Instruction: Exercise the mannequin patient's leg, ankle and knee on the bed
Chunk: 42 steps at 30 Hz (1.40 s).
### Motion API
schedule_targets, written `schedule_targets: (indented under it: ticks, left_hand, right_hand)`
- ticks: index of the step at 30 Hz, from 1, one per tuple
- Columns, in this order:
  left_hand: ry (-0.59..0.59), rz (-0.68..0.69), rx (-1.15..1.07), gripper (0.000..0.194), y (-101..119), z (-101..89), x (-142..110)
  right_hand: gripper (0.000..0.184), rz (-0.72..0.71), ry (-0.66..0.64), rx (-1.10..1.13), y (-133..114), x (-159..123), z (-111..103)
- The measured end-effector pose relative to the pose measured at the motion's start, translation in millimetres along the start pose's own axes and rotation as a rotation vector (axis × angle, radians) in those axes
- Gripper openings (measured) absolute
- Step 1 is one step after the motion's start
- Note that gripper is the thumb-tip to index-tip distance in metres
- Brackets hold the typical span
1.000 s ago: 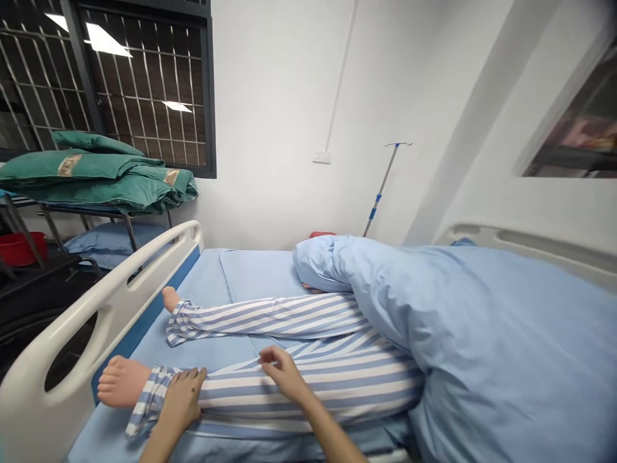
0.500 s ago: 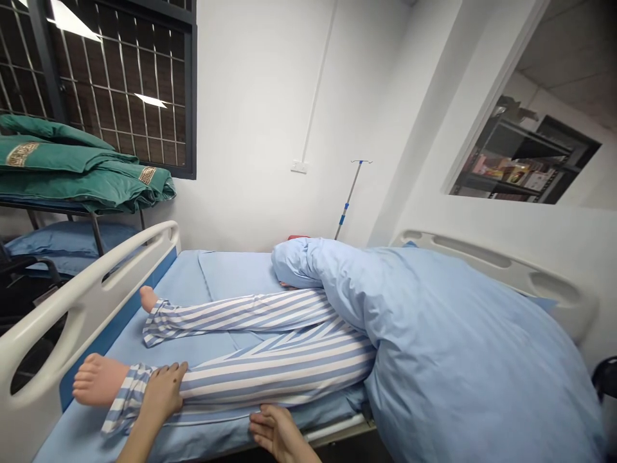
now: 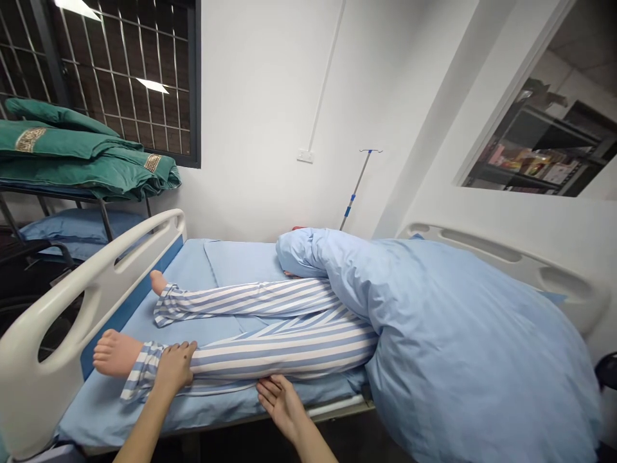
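A manikin with plastic-looking feet lies on the bed in blue-and-white striped trousers (image 3: pixel 289 350). My left hand (image 3: pixel 176 366) is wrapped over its near lower leg, just above the bare foot (image 3: pixel 117 353). My right hand (image 3: pixel 284 402) is palm up with fingers stretched out, at the near side of the same leg around the knee. Its fingertips reach the trouser cloth, and it grips nothing. A light blue quilt (image 3: pixel 457 328) is folded back over the manikin's upper body and hides it.
A cream footboard (image 3: pixel 24 347) stands at the left and a headboard (image 3: pixel 569 281) at the right. The quilt hangs over the bed's near side. Green folded bedding (image 3: pixel 91 157) lies on a rack at the left. An IV pole (image 3: pixel 357 190) stands behind the bed.
The view has shifted, so the bed sits slightly higher in it. My right hand has come in closer to the leg near the knee. My left hand keeps its place on the lower leg.
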State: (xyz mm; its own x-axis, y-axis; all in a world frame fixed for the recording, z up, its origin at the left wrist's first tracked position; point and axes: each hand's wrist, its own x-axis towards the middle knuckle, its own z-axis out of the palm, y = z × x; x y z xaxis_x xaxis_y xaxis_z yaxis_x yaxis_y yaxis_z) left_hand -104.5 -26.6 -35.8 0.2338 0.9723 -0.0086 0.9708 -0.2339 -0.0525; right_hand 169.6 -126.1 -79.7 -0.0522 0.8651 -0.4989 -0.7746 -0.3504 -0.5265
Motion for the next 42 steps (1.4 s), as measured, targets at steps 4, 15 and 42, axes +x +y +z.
schedule_targets:
  ticks: [4,15,42]
  left_hand:
    - [0.040,0.014,-0.004,0.053,-2,5.2,2]
    - [0.046,0.045,0.007,0.058,-5,8.8,4]
    - [0.022,0.014,-0.116,0.064,9,-24.2,-22]
  right_hand:
    - [0.032,-0.008,-0.020,0.039,3,0,0]
    - [0.031,-0.044,-0.094,0.133,12,4,-4]
    - [0.018,-0.189,-0.264,0.268,3,-6,35]
